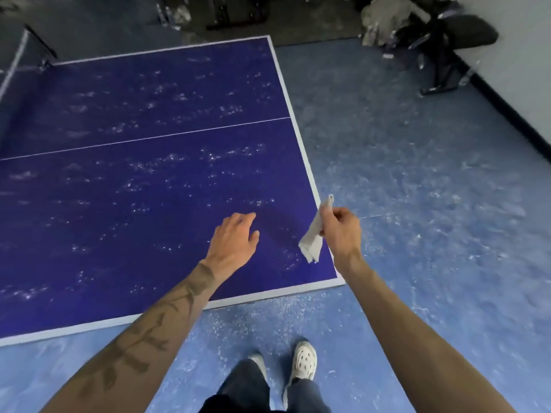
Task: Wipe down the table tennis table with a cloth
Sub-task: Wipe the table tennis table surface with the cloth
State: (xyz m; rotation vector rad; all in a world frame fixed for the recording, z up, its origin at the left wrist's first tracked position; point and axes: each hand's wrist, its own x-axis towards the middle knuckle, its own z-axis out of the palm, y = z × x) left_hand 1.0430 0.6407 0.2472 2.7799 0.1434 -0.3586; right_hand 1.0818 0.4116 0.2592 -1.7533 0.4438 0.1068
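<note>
Nearest the lens: dark trousers [247, 389] and pale perforated shoes [304, 360], standing on the blue floor [417, 204] just off the table's near edge.

Far left: net [18, 55] with a white top band, clamped at the table's side.

Table tennis table [89, 222]: dark blue top, white border, thin white centre line. White specks and smears lie scattered over most of the surface. The near right corner is in view.

Tattooed left forearm [143, 332] crosses the near edge. Left hand [234, 239] is over the top near that corner, fingers relaxed and slightly bent, holding nothing. Cannot tell whether the fingertips touch the surface.

Cloth [313, 239]: small, white, crumpled. It hangs over the table's right border, clear of the left hand and not spread on the surface. Right hand [340, 231] pinches its upper part, fingers curled round it, a short end sticking up above the grip.

Right of the table: the floor is scuffed and speckled white. At the far right stand a grey crumpled heap [381, 19], a black chair [465, 34] and a white wall [521, 55] with a dark base strip. All are well apart from the table.
</note>
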